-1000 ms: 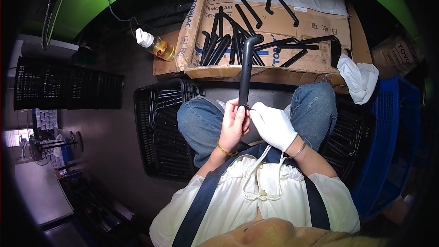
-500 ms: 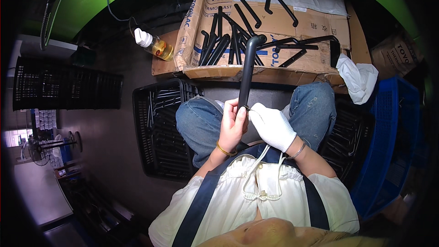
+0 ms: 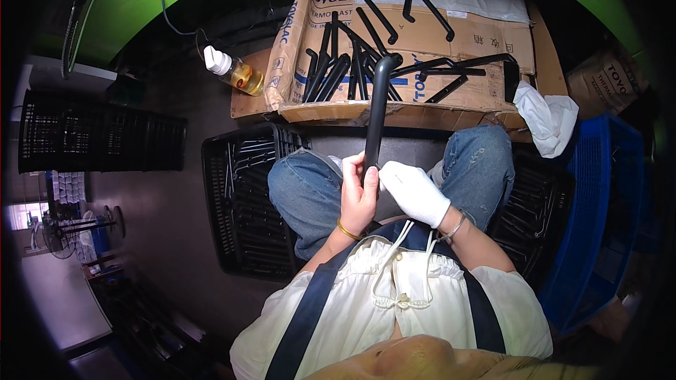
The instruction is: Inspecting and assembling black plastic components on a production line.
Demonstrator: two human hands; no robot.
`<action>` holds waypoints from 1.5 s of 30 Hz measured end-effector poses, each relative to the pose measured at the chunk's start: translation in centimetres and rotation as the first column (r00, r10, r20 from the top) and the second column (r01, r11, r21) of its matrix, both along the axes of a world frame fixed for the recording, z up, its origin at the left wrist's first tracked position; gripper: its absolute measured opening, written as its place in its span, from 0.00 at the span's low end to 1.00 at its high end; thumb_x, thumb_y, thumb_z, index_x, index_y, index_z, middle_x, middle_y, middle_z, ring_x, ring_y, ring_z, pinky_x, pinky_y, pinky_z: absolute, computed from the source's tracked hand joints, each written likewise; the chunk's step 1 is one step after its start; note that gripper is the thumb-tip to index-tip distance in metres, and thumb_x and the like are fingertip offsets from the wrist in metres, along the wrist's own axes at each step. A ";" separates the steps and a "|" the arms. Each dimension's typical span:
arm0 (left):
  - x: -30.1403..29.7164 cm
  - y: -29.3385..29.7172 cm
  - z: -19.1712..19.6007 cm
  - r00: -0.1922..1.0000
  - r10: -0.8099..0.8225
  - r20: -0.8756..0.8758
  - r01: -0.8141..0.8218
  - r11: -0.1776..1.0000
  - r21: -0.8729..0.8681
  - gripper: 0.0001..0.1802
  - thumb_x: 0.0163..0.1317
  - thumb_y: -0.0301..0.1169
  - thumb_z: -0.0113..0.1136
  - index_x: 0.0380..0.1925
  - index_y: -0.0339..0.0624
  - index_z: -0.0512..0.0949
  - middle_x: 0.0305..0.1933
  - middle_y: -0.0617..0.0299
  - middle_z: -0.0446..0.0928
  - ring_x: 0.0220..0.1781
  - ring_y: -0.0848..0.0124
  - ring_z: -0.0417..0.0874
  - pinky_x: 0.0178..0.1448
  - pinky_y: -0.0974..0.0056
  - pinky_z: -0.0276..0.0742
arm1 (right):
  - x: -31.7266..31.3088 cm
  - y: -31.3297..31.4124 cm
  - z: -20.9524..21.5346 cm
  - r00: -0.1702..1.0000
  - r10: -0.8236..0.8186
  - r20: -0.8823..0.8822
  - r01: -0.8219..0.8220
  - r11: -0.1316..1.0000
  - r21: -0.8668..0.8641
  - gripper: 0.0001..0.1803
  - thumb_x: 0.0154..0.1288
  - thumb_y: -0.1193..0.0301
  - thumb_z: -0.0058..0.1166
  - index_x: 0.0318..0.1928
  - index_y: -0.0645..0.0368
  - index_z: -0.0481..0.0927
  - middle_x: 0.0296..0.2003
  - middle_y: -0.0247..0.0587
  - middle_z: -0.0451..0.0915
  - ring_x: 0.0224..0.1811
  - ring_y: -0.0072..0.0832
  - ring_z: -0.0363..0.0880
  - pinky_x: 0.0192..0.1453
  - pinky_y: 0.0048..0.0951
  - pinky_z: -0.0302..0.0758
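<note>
My bare left hand (image 3: 358,197) is closed around the lower part of a black L-shaped tube (image 3: 379,109). The tube stands nearly straight away from me, its bent end at the far side. Against the tube's right side, near its lower end, sits my right hand (image 3: 415,192) in a white knitted glove. Its fingers are closed and turned from view, so what they pinch, if anything, is hidden. Beyond the tube, several similar black bent tubes (image 3: 336,74) lie loosely in an opened cardboard box (image 3: 486,39).
Black crates (image 3: 215,204) with dark rods flank my knees, and a blue crate (image 3: 577,232) stands at the right. A crumpled white bag (image 3: 546,123) hangs at the box's right corner. Left of the box is a white-topped bottle of yellow liquid (image 3: 246,79).
The tube has turned slightly in my left hand, so its bent end points less to the right. A thin dark bit seen by my right fingertips is now hidden. The view has shifted slightly.
</note>
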State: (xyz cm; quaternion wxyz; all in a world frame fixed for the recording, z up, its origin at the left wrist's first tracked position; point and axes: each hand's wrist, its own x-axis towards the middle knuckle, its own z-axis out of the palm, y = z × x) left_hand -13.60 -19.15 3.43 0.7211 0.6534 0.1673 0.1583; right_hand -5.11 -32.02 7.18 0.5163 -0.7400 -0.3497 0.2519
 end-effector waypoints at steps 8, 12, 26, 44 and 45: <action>0.1 -0.1 -0.1 0.999 0.022 0.026 -0.024 0.996 0.080 0.14 0.74 0.31 0.49 0.55 0.36 0.64 0.38 0.66 0.71 0.32 0.83 0.68 0.37 0.76 0.67 | -1.1 0.3 0.3 0.985 -0.047 0.166 0.057 0.997 -0.060 0.10 0.73 0.69 0.44 0.36 0.62 0.74 0.31 0.52 0.74 0.33 0.49 0.80 0.33 0.43 0.75; -0.1 -0.1 1.0 0.999 -0.034 0.001 0.033 0.987 -0.159 0.14 0.75 0.31 0.49 0.55 0.39 0.63 0.31 0.71 0.67 0.22 0.86 0.61 0.24 0.78 0.58 | -0.7 0.0 0.7 0.989 -0.014 0.150 0.024 0.997 -0.070 0.10 0.72 0.70 0.43 0.35 0.64 0.72 0.29 0.51 0.73 0.31 0.49 0.78 0.34 0.41 0.74; 0.0 -0.5 0.1 0.998 0.022 0.051 -0.023 1.000 0.011 0.14 0.74 0.31 0.49 0.54 0.39 0.64 0.33 0.70 0.69 0.24 0.86 0.64 0.27 0.78 0.62 | -1.0 0.2 -0.2 0.980 -0.004 0.201 0.019 0.997 -0.077 0.09 0.72 0.70 0.44 0.36 0.61 0.74 0.31 0.50 0.75 0.32 0.48 0.80 0.34 0.43 0.76; 0.0 -0.5 0.5 0.997 0.050 0.065 -0.045 0.996 -0.081 0.13 0.75 0.32 0.48 0.54 0.40 0.64 0.31 0.72 0.67 0.24 0.87 0.61 0.25 0.79 0.58 | -2.6 1.2 -0.1 0.980 -0.170 0.100 0.173 0.985 -0.022 0.11 0.73 0.68 0.44 0.36 0.61 0.72 0.29 0.52 0.75 0.31 0.50 0.80 0.32 0.44 0.75; -0.1 -0.5 0.6 0.997 0.042 0.061 -0.035 0.993 -0.108 0.13 0.75 0.32 0.48 0.54 0.40 0.63 0.30 0.72 0.66 0.23 0.87 0.60 0.24 0.79 0.58 | -2.5 1.1 0.1 0.981 -0.168 0.100 0.171 0.985 -0.021 0.11 0.73 0.68 0.44 0.36 0.61 0.72 0.29 0.52 0.75 0.31 0.50 0.80 0.32 0.44 0.75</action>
